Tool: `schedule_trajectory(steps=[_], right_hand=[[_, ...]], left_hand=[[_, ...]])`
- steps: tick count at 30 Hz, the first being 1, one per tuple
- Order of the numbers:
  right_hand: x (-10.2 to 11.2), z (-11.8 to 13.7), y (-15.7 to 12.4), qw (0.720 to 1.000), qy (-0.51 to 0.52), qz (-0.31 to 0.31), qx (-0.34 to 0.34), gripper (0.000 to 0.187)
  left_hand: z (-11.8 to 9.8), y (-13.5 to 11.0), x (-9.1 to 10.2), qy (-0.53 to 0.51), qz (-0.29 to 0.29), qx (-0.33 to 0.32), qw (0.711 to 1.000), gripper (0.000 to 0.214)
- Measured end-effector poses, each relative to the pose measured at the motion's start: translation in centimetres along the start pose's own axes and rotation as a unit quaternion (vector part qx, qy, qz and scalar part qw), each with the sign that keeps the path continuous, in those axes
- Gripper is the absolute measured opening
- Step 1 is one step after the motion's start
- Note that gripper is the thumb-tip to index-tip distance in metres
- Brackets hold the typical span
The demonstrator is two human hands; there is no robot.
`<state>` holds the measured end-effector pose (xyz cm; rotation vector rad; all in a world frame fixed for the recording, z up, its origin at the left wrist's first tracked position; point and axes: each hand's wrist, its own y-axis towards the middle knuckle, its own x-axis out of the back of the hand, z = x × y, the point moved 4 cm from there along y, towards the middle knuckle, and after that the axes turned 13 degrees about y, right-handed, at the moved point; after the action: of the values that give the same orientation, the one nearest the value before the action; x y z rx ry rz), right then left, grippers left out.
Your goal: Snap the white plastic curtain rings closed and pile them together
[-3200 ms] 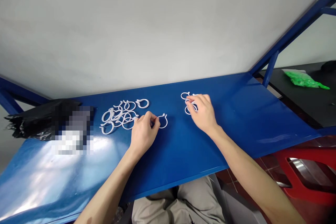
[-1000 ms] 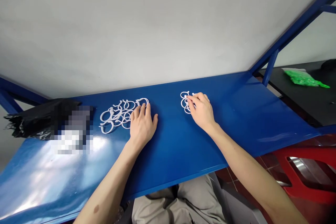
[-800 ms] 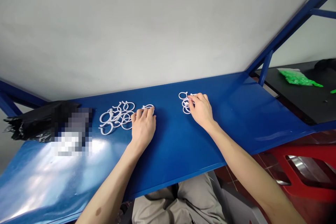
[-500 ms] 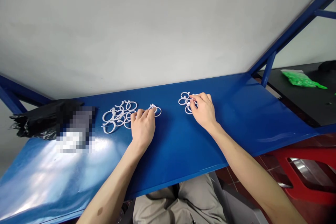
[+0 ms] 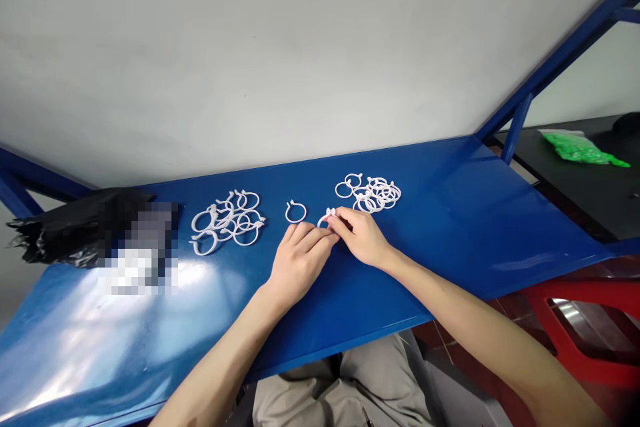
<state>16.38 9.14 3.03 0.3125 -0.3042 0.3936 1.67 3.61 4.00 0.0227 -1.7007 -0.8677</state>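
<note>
My left hand (image 5: 299, 260) and my right hand (image 5: 361, 237) meet at the middle of the blue shelf (image 5: 450, 227). Between their pinched fingertips is a white plastic ring (image 5: 326, 217). Another single white ring (image 5: 295, 212) lies flat just left of the hands. A pile of several white rings (image 5: 227, 222) sits further left. A second pile of several white rings (image 5: 373, 191) lies behind my right hand.
A crumpled black plastic bag (image 5: 75, 227) and a blurred patch lie at the shelf's left. Blue frame bars (image 5: 515, 127) rise at the right. A green bag (image 5: 577, 149) rests on a dark table beyond. A red object (image 5: 575, 327) stands below right.
My left hand drew rings out of the left pile and moved right. My right hand left the right pile and came to the middle. Both hands now pinch one ring together.
</note>
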Motion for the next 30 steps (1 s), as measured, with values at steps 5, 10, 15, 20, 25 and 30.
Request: schedule_trajectory(steps=[5, 10, 15, 20, 25, 30], right_hand=[[0.1, -0.3, 0.1, 1.000, -0.021, 0.004, 0.012, 0.030], [0.0, 0.4, -0.3, 0.999, -0.025, 0.032, 0.035, 0.029], [-0.2, 0.2, -0.4, 0.999, -0.022, 0.020, 0.024, 0.029], [-0.2, 0.2, -0.4, 0.999, -0.032, -0.016, 0.019, 0.027], [-0.6, 0.1, -0.7, 0.994, -0.083, -0.002, 0.073, 0.030], [-1.2, -0.2, -1.0, 0.979, -0.160, 0.025, 0.127, 0.033]], left_hand=[[0.1, 0.0, 0.2, -0.040, -0.058, 0.076, 0.995, 0.011], [1.3, -0.2, -0.2, -0.088, -0.011, 0.212, 0.973, 0.013], [2.0, -0.5, -0.9, -0.186, 0.044, 0.283, 0.940, 0.016], [2.7, -0.6, -0.8, -0.235, 0.049, 0.358, 0.902, 0.024], [2.6, -0.7, -1.1, -0.221, 0.066, 0.341, 0.911, 0.024], [2.4, -1.1, -1.7, -0.191, 0.067, 0.316, 0.927, 0.018]])
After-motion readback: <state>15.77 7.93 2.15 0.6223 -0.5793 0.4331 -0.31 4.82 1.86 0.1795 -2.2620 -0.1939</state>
